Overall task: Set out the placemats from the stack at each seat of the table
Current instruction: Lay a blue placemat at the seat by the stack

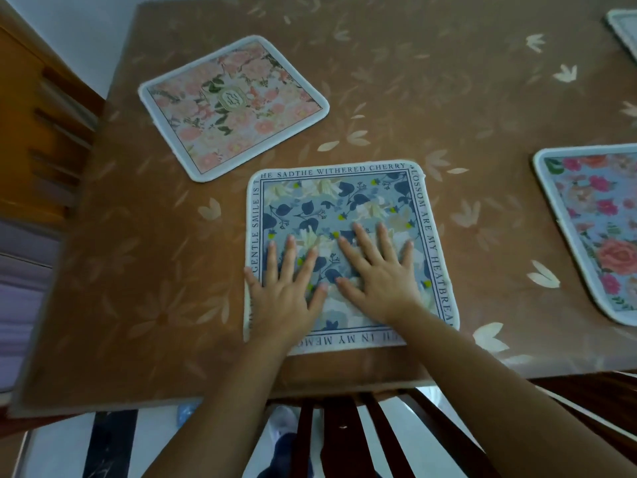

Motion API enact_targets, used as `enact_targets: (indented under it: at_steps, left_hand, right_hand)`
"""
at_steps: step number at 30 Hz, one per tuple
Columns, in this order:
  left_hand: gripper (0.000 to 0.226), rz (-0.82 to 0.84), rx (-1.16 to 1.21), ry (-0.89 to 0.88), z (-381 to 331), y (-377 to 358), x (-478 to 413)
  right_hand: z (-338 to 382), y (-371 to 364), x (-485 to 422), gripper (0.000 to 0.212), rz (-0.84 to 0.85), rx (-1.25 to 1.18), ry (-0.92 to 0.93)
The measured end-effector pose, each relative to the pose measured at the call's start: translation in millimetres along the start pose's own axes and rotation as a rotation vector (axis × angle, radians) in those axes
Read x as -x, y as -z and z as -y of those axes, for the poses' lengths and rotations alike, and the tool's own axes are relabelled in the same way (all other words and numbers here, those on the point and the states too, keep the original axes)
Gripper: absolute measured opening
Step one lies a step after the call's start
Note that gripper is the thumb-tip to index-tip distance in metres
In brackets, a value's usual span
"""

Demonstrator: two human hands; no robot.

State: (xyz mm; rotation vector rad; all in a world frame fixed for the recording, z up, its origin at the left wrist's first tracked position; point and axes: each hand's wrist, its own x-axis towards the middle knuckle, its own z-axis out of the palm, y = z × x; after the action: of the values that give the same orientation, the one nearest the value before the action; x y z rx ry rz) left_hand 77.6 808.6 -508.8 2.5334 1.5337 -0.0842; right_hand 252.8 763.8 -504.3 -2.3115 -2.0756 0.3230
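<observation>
My left hand [284, 298] and right hand [377, 270] both lie palm-down with fingers spread flat, gripping nothing, pressing on the blue leaf-patterned placemat [348, 208] with the lettered border. That mat rests flat on the brown tablecloth [448, 81], its near edge just inside the table's near edge, directly above the slatted back of a dark wooden chair [344, 436]; I judge this seat as served, pending only a final smoothing or squaring. Outward to my left, a pink floral placemat [234, 108] lies near the table's left end, turned at an angle and apart from the blue one, facing another wooden chair [41, 132]. To my right, a blue placemat with red roses [593, 229] is laid flat, partly out of view. At the far right corner, the edge of a fourth mat [624, 32] shows. No stack is visible, so I cannot tell whether mats or unserved seats remain. Four placements are evident.
</observation>
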Motion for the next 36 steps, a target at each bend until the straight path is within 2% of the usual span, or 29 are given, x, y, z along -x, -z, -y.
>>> enact_targets:
  at_steps: [10, 14, 21, 36]
  left_hand:
    - [0.066, -0.033, 0.006, -0.037, 19.5, 14.2, -107.5]
    - [0.062, -0.080, 0.026, -0.037, 22.5, 15.4, -118.7]
    - [0.062, -0.104, 0.067, 0.022, 19.6, 10.8, -71.9]
    - [0.061, 0.065, 0.004, -0.030, 8.2, 0.4, 63.9]
  right_hand:
    - [-21.0, 11.8, -103.9, 0.069, -0.083, -0.012, -0.073]
    - [-23.6, 15.0, -116.8, 0.070, -0.112, -0.021, -0.166]
    - [-15.1, 10.0, -66.9, 0.070, -0.111, -0.070, -0.275]
    - [45.5, -1.2, 69.9, 0.072, -0.044, -0.118, -0.283]
